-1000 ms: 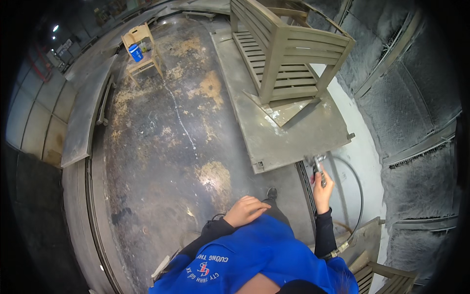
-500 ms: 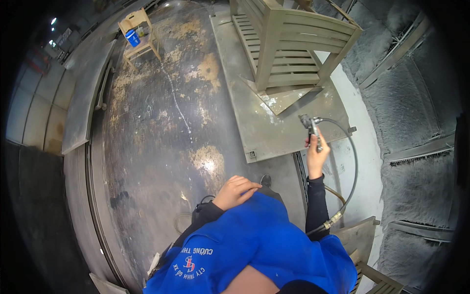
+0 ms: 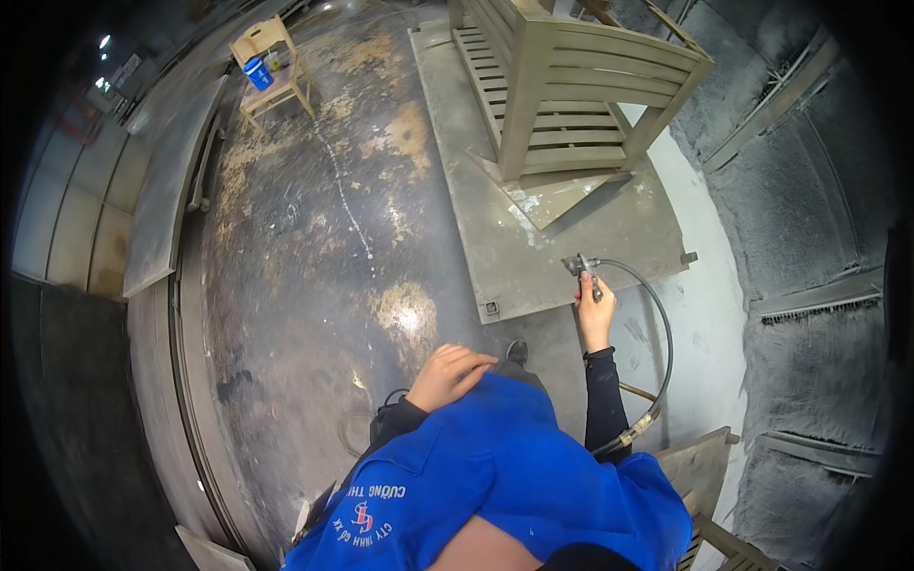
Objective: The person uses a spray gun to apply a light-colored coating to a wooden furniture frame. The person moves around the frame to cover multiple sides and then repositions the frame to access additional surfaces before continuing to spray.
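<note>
My right hand (image 3: 596, 314) is wrapped round the handle of a metal spray gun (image 3: 583, 266). The gun is held over the near edge of a flat grey board (image 3: 495, 276), apart from the furniture. A black hose (image 3: 669, 333) curves from the gun down past my forearm to a brass-coloured coupling (image 3: 647, 421). Beyond the gun, a slatted wooden bench (image 3: 609, 76) in a greyish-beige finish stands on a smaller panel (image 3: 533, 205) on the board. At my waist, my left hand (image 3: 447, 376) holds nothing; its fingers are stretched out beside my blue shirt.
A light wooden chair (image 3: 276, 81) with a blue bucket (image 3: 257, 74) on it stands at the far left. Another grey board (image 3: 176, 190) lies along the left. Dust-coated filter panels (image 3: 790, 209) line the right wall. Slatted furniture (image 3: 724, 542) shows at lower right.
My right hand has brought the spray gun to the left and slightly nearer to me, and the hose has swung along with it. My left hand has shifted slightly left.
</note>
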Available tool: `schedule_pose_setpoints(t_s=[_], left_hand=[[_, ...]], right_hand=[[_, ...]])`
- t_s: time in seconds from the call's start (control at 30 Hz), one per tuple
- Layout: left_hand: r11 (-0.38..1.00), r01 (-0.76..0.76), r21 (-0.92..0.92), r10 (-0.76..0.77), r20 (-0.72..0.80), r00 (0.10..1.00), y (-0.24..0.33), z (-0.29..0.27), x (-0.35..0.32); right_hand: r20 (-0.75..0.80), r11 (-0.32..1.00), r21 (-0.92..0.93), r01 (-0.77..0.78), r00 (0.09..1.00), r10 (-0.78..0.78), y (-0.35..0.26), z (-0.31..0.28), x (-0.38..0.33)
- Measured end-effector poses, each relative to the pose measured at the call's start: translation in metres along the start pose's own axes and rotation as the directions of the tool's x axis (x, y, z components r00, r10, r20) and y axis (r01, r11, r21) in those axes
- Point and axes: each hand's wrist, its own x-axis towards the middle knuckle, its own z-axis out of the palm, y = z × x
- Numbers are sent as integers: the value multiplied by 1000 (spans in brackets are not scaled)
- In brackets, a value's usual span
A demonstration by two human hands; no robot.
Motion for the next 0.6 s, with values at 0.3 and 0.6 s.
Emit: schedule_pose_setpoints(t_s=[0.3,0.6], left_hand=[[999,-30,-20,31,53,998,-23,-37,-13],[996,-63,-68,71,130,989,-51,-63,-28]], right_hand=[[-231,959,250,136,970,-77,-99,-18,-17],[-384,919,217,328,895,-229,-137,6,-42]])
